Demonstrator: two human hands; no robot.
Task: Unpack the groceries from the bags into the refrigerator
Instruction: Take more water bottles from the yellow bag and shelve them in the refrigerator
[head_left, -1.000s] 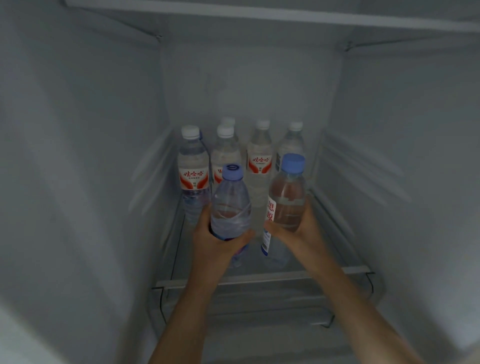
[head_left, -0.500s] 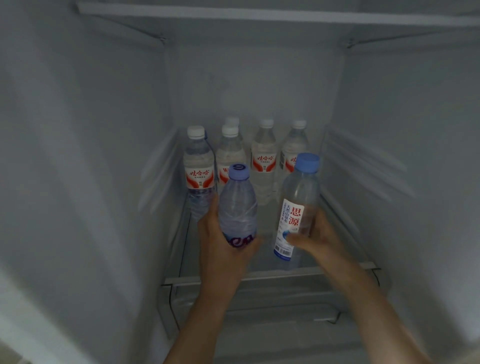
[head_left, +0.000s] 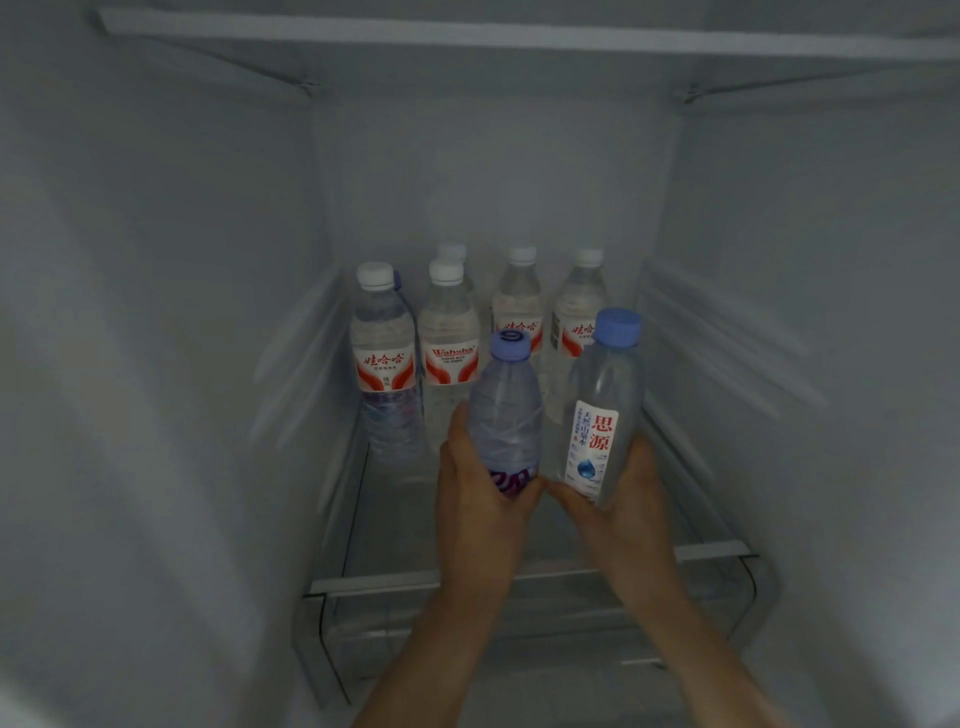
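the left hand (head_left: 480, 499) is curled round the lower body of a ribbed bottle with a purple cap (head_left: 506, 410), thumb on the near side, fingers wrapped behind. the right hand (head_left: 618, 499) cups the base and lower side of a taller clear bottle with a blue cap (head_left: 602, 410), its white label with red characters turned toward the camera. the two hands sit just beside each other, thumbs almost meeting, and the two bottles stand close together, both roughly upright with the blue-capped one leaning a little to the right.

compared with a second ago, the right-hand bottle has been rotated so the label faces out instead of its side, and the pair has come closer together. whether either base rests on the glass shelf (head_left: 519, 577) yet cannot be told, as the hands hide the bottoms.

beyond them, five white-capped bottles with red labels (head_left: 384, 338) stand in the back of the shelf, two on the left, one behind those, two on the right. the new pair sits in front of the right-hand ones.

this looks like the placing step for these two: they are inside the refrigerator (head_left: 156, 364), nearly settled, with release likely next. no bags are in view, so how much is left is unknown.
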